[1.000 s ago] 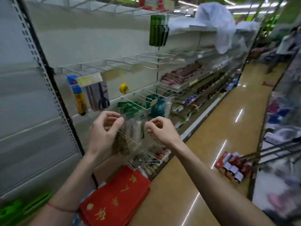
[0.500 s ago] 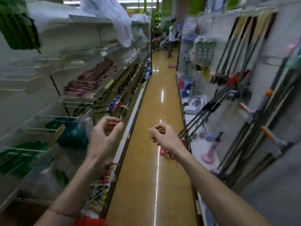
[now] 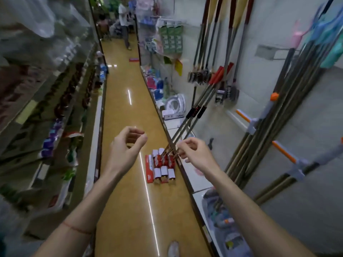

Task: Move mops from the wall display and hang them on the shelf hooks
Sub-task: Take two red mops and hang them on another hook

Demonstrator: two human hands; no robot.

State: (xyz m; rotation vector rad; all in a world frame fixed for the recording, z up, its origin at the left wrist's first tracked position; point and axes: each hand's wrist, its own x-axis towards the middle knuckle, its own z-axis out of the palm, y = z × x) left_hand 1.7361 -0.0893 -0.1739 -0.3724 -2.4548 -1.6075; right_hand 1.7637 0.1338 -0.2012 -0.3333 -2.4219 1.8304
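Steel-handled mops (image 3: 199, 106) lean against the wall display on the right, heads on the floor. Left hand (image 3: 124, 148) and right hand (image 3: 193, 152) hover empty, each grip loosely curled. Reaching step; next, grasp a handle firmly.

**Gloss underfoot, metal and plastic on the wall**

The aisle floor (image 3: 126, 127) is a smooth, glossy tan surface that mirrors the ceiling lights in bright streaks. The mop handles (image 3: 199, 101) leaning off the wall look like thin polished metal, with matt black grips and shiny red plastic sleeves. The wall panel (image 3: 259, 86) behind them is matt pale grey. The clips (image 3: 274, 96) on the nearer poles are smooth orange plastic. The packs (image 3: 161, 167) on the floor look like printed red and white card.
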